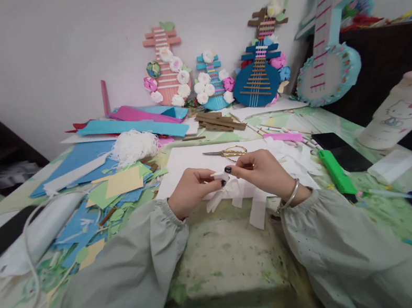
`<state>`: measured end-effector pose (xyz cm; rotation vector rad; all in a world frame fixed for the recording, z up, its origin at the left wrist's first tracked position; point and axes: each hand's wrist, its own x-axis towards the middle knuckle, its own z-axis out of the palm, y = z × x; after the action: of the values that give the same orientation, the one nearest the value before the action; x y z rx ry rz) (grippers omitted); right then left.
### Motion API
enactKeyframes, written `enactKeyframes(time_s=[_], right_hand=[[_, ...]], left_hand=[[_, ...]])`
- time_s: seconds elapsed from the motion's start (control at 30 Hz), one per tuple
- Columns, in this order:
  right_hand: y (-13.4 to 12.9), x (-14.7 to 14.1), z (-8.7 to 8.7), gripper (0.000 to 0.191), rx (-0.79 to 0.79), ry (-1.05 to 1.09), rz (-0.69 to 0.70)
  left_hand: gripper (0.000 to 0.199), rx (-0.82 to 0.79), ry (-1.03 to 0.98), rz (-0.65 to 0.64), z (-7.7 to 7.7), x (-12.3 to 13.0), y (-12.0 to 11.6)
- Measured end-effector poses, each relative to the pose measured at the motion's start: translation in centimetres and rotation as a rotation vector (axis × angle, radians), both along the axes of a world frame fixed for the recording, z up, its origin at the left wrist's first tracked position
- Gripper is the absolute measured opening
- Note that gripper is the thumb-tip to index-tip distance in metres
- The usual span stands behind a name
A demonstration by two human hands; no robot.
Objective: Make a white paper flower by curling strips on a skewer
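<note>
Between my two hands is a small white paper piece, curled or folded. My left hand pinches it from the left with thumb and fingers. From the right, my right hand meets it, its thumb and fingertips pressed at the paper's edge. Below the fingers lie crumpled white paper and white paper strips that hang over the table's front edge. Just beyond my hands, gold-handled scissors rest on a white sheet.
Coloured paper scraps and a heap of white shredded strands lie left. Decorated paper lutes lean against the wall. At right are a green tool, a black phone and a tilted cup. A white cable runs far left.
</note>
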<state>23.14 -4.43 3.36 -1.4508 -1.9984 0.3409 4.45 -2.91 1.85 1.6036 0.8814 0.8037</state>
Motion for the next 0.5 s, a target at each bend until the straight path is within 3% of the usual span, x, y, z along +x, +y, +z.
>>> enactKeyframes(time_s=[0.5], right_hand=[[0.33, 0.29, -0.28, 0.028, -0.056, 0.126, 0.077]], left_hand=[[0.017, -0.012, -0.029, 0.012, 0.02, 0.02, -0.15]])
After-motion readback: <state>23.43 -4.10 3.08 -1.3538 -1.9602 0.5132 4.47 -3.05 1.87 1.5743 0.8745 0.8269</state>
